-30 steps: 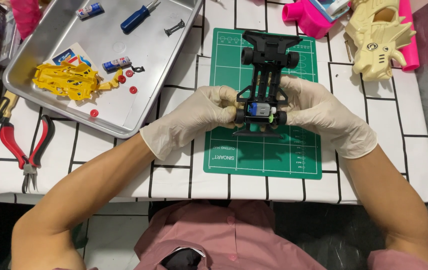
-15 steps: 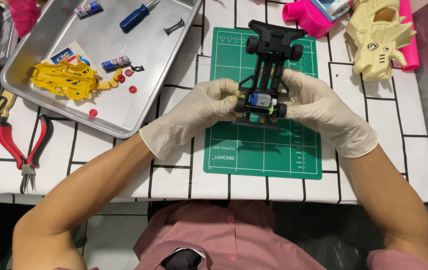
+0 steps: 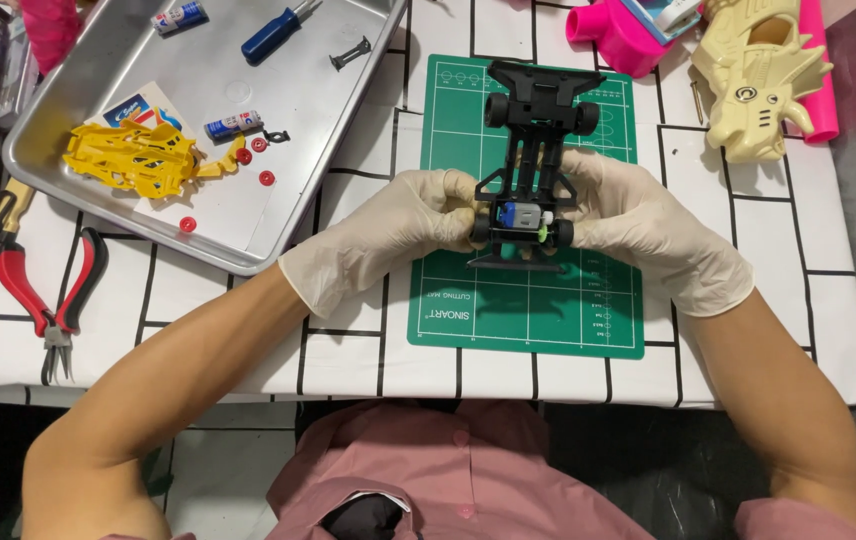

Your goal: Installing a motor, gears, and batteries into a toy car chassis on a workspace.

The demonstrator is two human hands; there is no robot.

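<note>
While over the green mat (image 3: 508,310), black chassis (image 3: 531,165) sits between both hands (image 3: 403,225).

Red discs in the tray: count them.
4, all in the tray: two beside the yellow shell, one below them, one near the front rim. Others may be hidden.

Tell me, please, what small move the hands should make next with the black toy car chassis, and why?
Probably press the small motor down with a thumb until it seats. Both gloved hands, left hand and right hand, grip the rear of the black toy car chassis over the green cutting mat, and the motor with its green gear sits exposed between them.
</note>
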